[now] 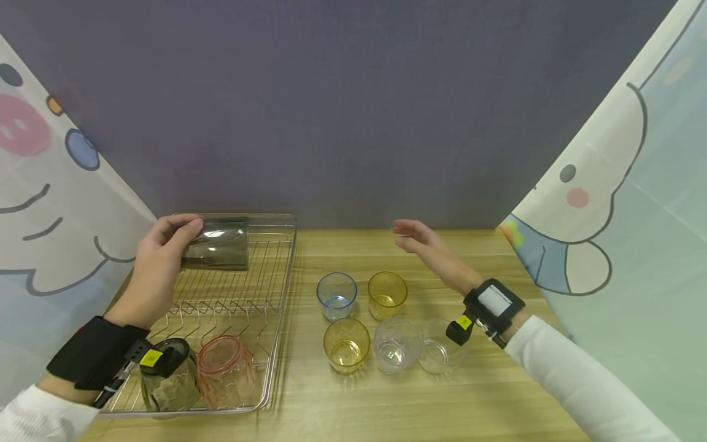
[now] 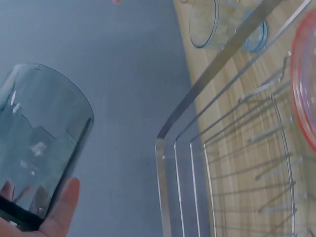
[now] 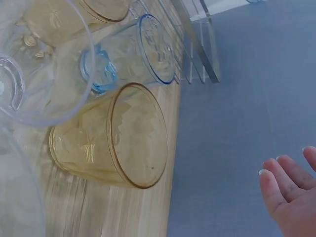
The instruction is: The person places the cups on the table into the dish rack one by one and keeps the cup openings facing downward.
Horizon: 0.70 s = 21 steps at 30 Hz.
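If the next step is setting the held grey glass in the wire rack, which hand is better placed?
Left, I judge: the left hand holds the grey glass on its side, over the wire rack in the head view. The right hand holds nothing and hovers to the rack's right.

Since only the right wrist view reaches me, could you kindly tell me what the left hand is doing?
Observer: The left hand grips a smoky grey glass, turned on its side.

Operator: Thank you. Would you mind telling me whether any glasses sit in the wire rack?

Observer: Yes, two sit side by side at the end nearer the person: a dark glass and a reddish glass.

Operator: And which of those two is farther to the person's left, please?

Observer: The dark glass is, partly hidden by the gear on the left wrist.
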Motion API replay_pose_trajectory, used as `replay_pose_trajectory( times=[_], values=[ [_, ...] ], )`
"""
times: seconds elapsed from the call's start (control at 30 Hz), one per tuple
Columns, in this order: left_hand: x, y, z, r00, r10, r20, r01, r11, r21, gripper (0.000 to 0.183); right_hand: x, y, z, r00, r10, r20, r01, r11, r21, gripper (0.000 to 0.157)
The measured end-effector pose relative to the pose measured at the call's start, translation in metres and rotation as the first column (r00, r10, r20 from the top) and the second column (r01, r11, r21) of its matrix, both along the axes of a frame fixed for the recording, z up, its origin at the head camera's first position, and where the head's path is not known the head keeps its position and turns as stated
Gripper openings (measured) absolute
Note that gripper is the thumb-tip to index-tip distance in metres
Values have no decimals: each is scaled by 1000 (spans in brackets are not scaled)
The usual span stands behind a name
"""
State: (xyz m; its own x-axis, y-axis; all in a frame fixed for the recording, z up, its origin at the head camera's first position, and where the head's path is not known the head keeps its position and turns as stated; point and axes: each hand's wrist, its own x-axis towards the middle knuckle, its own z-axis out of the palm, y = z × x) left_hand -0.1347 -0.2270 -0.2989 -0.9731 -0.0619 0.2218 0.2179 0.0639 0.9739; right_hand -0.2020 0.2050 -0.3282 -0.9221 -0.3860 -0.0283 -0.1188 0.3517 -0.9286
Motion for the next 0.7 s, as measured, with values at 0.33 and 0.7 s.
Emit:
replay_pose_trajectory(
  times=[0.33,0.7],
  values=[
    [10,-28,9,962,268,-46,-260,858,-443,23,2,-26,-5,997,75,7,-75,997,0,60],
    [2,-57,9,900,185,-396,-435,467,-770,41,8,-55,-13,991,133,25,-134,991,20,60]
  ],
)
